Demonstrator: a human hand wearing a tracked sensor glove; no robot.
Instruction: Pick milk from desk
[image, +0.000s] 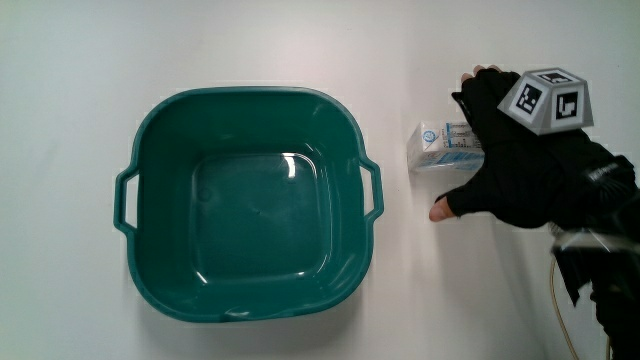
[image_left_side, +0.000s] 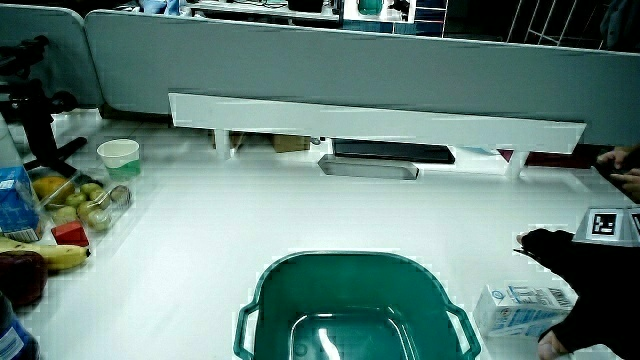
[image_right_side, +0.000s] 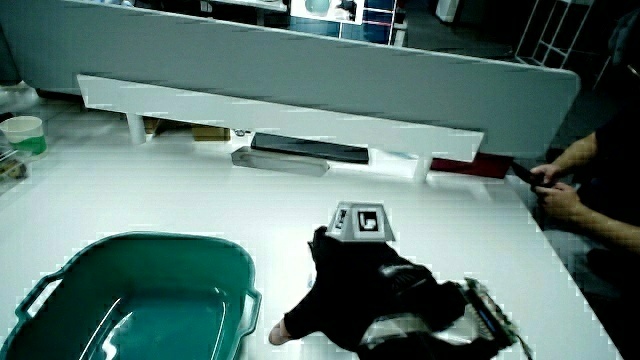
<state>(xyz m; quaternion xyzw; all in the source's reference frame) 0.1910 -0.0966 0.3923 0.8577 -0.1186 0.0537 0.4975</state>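
A small white and blue milk carton (image: 443, 147) lies on its side on the white table, beside the handle of a teal basin (image: 160, 240). The black-gloved hand (image: 505, 165) with its patterned cube (image: 550, 98) rests over the carton's end that is away from the basin. Its fingers are spread. The fingertips (image: 478, 80) reach past the carton's edge farther from the person, and the thumb (image: 442, 210) sits apart from it on the nearer side. In a side view the carton (image_left_side: 520, 308) shows beside the hand (image_left_side: 590, 290). In a side view the hand (image_right_side: 345, 290) hides the carton.
The teal basin (image_left_side: 280, 285) has nothing in it. A cup (image_left_side: 118, 156), fruit in a clear box (image_left_side: 85, 205) and a banana (image_left_side: 55, 256) lie near the table's edge, away from the basin. A dark flat tray (image_left_side: 390, 151) lies under the white shelf (image_left_side: 375, 120) by the partition.
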